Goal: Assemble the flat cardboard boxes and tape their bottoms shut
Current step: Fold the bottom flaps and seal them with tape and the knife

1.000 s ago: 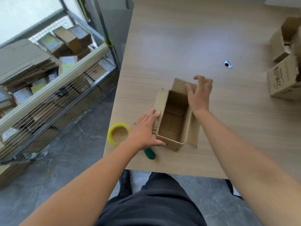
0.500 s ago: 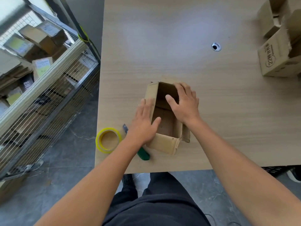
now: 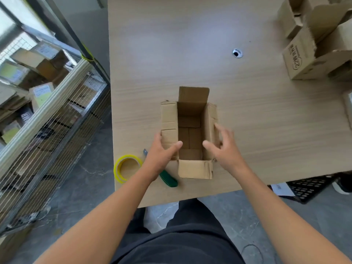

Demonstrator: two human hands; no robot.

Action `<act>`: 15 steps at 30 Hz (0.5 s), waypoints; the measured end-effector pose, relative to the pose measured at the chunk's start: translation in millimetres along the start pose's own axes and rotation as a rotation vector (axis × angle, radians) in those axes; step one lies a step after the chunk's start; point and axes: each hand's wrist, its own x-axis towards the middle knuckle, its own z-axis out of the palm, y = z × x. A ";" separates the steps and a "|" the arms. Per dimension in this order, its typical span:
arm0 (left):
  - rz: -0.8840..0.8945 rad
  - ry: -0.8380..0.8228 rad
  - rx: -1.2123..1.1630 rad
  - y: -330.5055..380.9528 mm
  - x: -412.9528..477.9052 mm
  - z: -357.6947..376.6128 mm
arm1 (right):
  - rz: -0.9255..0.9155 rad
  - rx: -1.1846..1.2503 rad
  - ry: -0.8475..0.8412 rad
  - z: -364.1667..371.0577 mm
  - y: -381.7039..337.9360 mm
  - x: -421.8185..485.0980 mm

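Your right hand [image 3: 222,147] has come out of the cardboard box [image 3: 190,111] since half a second ago and now sits at its right side. The box itself has turned square to the worktop [image 3: 190,44] edge. That hand is spread wide and holds nothing, with the thumb over the opening and the fingers by the right flap. It is too blurred to tell whether it touches. Your left hand [image 3: 160,151] lies on the left flap with fairly straight fingers, its thumb reaching over the rim, gripping nothing.

One box is being worked on. It stands upright near the front edge of the worktop, top open, four flaps spread outward and the bottom flaps folded shut inside. One yellow tape roll [image 3: 117,170] and one green-handled utility knife [image 3: 168,181] lie just left of it, the knife partly under your left wrist. At the far right stand at least two more boxes, a printed box [image 3: 302,61] and a plain box [image 3: 289,20] behind it.
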 end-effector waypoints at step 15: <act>-0.044 -0.403 -0.203 10.3 -51.8 -8.4 | 0.184 0.340 0.421 46.0 -18.2 -153.1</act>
